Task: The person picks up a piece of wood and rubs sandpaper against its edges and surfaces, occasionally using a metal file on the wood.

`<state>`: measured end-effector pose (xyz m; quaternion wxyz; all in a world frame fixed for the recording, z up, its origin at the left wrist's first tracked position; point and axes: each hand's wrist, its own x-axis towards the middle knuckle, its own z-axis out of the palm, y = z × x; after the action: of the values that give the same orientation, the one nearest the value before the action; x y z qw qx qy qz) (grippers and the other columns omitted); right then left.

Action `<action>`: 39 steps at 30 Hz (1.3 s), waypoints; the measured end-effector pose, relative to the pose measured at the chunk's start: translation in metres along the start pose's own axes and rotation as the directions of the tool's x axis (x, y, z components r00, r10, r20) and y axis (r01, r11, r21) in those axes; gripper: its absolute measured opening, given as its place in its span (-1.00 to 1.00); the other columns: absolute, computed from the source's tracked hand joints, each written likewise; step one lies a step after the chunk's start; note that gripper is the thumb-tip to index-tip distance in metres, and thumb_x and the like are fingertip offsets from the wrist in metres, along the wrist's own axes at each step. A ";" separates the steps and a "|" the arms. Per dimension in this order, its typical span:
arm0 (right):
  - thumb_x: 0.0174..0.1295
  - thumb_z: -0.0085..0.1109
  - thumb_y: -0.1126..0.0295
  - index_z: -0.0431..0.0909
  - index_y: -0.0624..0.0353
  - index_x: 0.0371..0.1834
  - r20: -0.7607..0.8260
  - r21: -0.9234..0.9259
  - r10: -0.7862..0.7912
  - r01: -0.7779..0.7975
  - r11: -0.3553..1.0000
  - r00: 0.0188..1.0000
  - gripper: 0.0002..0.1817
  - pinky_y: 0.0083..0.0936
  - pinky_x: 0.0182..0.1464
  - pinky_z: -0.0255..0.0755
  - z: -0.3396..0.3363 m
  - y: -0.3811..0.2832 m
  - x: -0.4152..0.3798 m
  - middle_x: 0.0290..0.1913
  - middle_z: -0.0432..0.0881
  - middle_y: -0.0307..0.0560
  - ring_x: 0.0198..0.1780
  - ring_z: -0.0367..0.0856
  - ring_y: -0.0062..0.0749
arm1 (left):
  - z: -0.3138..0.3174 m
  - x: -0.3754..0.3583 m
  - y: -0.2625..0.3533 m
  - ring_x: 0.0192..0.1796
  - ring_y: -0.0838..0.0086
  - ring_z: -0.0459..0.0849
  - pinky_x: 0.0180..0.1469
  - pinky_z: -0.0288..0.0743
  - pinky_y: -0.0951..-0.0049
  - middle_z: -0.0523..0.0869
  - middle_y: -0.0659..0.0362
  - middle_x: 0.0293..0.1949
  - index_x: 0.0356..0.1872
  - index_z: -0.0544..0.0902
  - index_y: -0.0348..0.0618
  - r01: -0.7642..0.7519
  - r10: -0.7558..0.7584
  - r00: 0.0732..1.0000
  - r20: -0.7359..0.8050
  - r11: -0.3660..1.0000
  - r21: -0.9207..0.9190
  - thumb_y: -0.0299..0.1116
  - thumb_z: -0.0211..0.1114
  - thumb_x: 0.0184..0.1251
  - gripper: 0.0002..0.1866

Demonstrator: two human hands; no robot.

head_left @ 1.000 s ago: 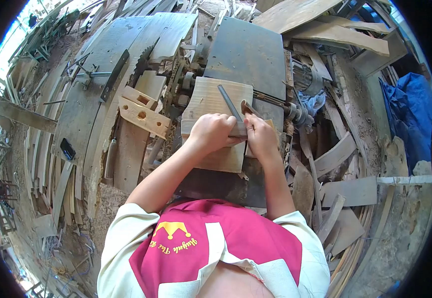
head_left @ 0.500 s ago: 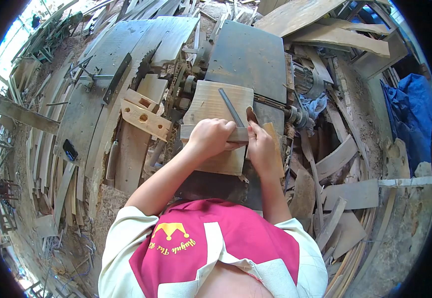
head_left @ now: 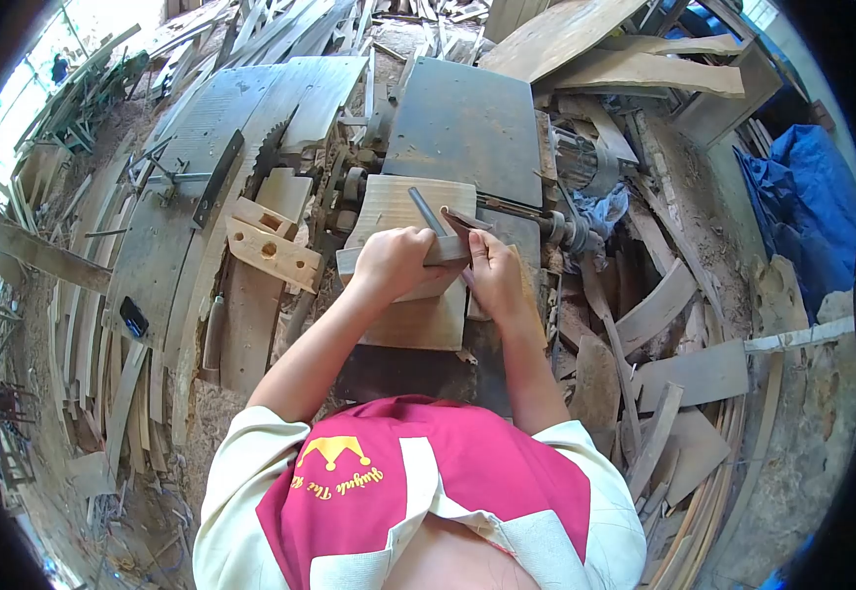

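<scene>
My left hand (head_left: 389,265) is wrapped around a short wooden block (head_left: 445,250), held above a wide ridged board (head_left: 410,326). At the block's right end, my right hand (head_left: 498,279) pinches a thin brown sheet that looks like sandpaper (head_left: 464,224). The sheet lies against that end of the block; the fingers partly hide where they meet. Just beyond my left hand, a grey bar (head_left: 424,208) rests slantwise on the board.
Behind the board is a flat metal machine table (head_left: 462,123). To the left are a toothed saw blade (head_left: 269,143), a wooden piece with holes (head_left: 273,254) and a phone (head_left: 134,317). Wood offcuts (head_left: 656,305) and a blue tarp (head_left: 800,206) lie on the right.
The brown sheet has swung from upright to lying across the block's right end. My right hand has turned with it, while my left hand keeps its grip. The view has shifted slightly.
</scene>
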<state>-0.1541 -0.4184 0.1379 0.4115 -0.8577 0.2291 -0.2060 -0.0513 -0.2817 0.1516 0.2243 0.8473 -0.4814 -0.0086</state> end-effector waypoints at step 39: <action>0.41 -0.14 0.14 0.52 0.34 -0.18 0.309 0.623 0.184 -0.344 0.703 0.933 -0.58 -0.54 -0.17 0.36 0.003 0.060 -0.029 -0.41 0.54 -0.24 -0.30 0.47 -0.51 | 0.008 -0.027 0.008 -0.33 0.23 0.65 -0.28 0.53 0.27 0.64 0.14 -0.44 -0.38 0.58 -0.09 -0.083 0.085 0.996 -0.021 0.992 0.097 0.10 0.42 -0.17 -0.51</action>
<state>-0.1897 -0.4334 0.0839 0.7390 -0.6285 0.2135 -0.1150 -0.0740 -0.2659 0.1422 0.1894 0.8362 -0.5136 0.0349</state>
